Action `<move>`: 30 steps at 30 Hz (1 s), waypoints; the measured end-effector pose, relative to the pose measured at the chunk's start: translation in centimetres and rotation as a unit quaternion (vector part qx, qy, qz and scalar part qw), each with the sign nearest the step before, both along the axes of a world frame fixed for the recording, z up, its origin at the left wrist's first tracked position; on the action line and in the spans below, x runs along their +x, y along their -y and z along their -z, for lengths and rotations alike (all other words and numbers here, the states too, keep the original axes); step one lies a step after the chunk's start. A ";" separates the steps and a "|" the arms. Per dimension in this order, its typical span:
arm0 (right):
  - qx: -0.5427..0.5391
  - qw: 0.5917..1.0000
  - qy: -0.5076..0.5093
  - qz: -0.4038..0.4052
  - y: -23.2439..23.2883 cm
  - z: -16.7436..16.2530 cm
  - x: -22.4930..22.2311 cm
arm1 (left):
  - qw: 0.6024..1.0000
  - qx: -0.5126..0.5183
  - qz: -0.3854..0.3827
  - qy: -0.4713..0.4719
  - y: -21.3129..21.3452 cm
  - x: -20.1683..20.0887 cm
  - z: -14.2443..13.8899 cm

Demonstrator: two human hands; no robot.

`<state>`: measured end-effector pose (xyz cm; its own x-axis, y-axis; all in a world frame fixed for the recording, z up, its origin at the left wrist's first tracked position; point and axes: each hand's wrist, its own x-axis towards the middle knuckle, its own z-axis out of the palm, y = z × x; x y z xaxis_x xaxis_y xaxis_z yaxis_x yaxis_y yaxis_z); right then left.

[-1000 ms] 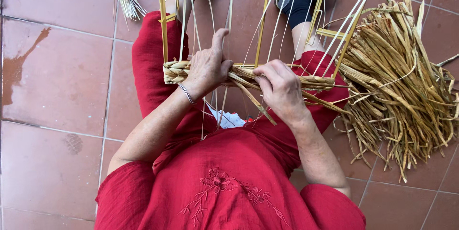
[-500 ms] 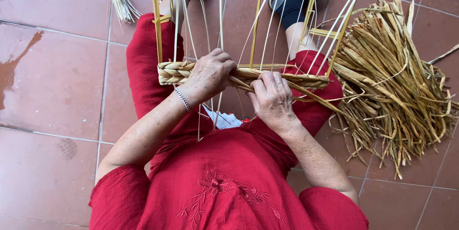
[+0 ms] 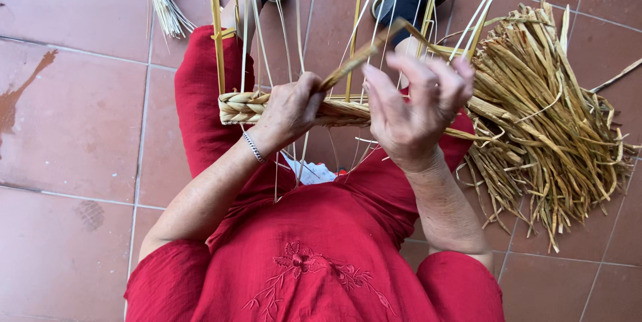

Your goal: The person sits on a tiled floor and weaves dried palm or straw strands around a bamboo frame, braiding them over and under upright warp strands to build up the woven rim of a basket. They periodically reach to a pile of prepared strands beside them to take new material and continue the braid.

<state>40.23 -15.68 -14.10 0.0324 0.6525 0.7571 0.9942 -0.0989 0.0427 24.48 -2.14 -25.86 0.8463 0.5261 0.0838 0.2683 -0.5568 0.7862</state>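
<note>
Between hands, straw strand (image 3: 364,54) slants up-right from left hand (image 3: 291,108)

The yellow frame (image 3: 358,41) runs off the top edge; the left hand (image 3: 291,104) hides part of the woven band (image 3: 244,106).

Your left hand (image 3: 291,108) pinches a straw strand (image 3: 364,54) against the woven band (image 3: 244,106). Your right hand (image 3: 411,108) lifts it, fingers spread.
</note>
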 end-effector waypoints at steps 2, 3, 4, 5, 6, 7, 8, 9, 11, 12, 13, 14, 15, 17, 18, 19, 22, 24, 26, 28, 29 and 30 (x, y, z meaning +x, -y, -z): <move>-0.057 0.978 -0.185 -0.084 -0.5 1.6 0.2 | 0.999 -0.016 -0.023 0.030 -0.1 -0.3 0.9; -0.085 0.949 -0.276 -0.124 -0.6 2.8 0.2 | 0.998 -0.025 -0.031 0.038 -0.1 -0.4 1.3; -0.146 0.908 -0.380 -0.103 -1.0 4.3 0.1 | 0.998 -0.035 -0.039 0.045 0.0 -0.4 1.6; -0.206 0.851 -0.477 -0.082 -1.5 5.9 0.1 | 0.997 -0.038 -0.043 0.053 0.0 -0.4 1.8; -0.263 0.779 -0.565 -0.062 -1.8 7.3 0.3 | 0.996 -0.042 -0.048 0.061 0.0 -0.4 1.9; -0.255 0.732 -0.628 -0.066 -1.7 8.4 0.8 | 0.995 -0.045 -0.054 0.069 -0.1 -0.4 2.0; -0.246 0.681 -0.686 -0.070 -1.7 9.4 1.2 | 0.995 -0.060 -0.065 0.048 -0.1 -0.3 2.0; -0.236 0.624 -0.741 -0.073 -1.7 10.2 1.5 | 0.994 -0.075 -0.075 0.025 -0.2 -0.3 2.0; -0.216 0.617 -0.753 -0.078 -1.6 11.4 1.6 | 0.989 -0.112 -0.092 0.003 -0.3 -0.2 1.9; -0.206 0.613 -0.759 -0.081 -1.5 11.7 1.7 | 0.986 -0.131 -0.100 0.007 -0.3 -0.1 1.9; -0.197 0.622 -0.750 -0.107 -1.3 11.8 1.5 | 0.983 -0.149 -0.109 0.011 -0.4 0.0 1.9; -0.189 0.630 -0.742 -0.132 -1.1 11.8 1.2 | 0.985 -0.127 -0.113 0.033 -0.2 0.2 1.9; -0.180 0.636 -0.734 -0.156 -0.9 11.6 0.8 | 0.986 -0.107 -0.116 0.053 -0.1 0.5 1.9; -0.190 0.716 -0.647 -0.180 -0.6 10.7 0.4 | 0.991 -0.058 -0.106 0.061 0.5 1.1 2.0; -0.193 0.752 -0.600 -0.192 -0.6 10.1 0.2 | 0.994 -0.027 -0.091 0.049 0.6 1.4 2.1; -0.163 0.774 -0.576 -0.206 -0.8 9.4 0.1 | 0.996 0.004 -0.074 0.039 0.7 1.6 2.1; -0.114 0.863 -0.442 -0.216 -1.8 7.1 1.0 | 0.998 0.054 0.014 -0.021 0.2 1.8 2.0; -0.135 0.936 -0.280 -0.167 -1.6 5.7 2.2 | 0.998 0.044 0.041 0.025 -0.2 1.4 1.7; -0.202 0.943 -0.230 -0.127 -1.0 5.1 2.8 | 0.998 0.023 0.046 0.039 -0.3 1.1 1.2; -0.238 0.947 -0.187 -0.106 -0.7 5.7 2.9 | 0.999 -0.005 0.027 0.023 -0.1 1.1 0.8; -0.242 0.950 -0.170 -0.102 -0.5 6.2 2.7 | 0.999 -0.003 0.023 0.022 0.0 1.1 0.6; -0.246 0.952 -0.154 -0.097 -0.3 6.8 2.6 | 1.000 -0.002 0.020 0.021 0.1 1.1 0.5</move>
<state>42.81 -15.39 -20.86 0.0462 0.9418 0.3330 0.9647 0.0444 -0.2594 25.61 -2.28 -26.34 0.8628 0.4915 0.1180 0.2117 -0.5634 0.7986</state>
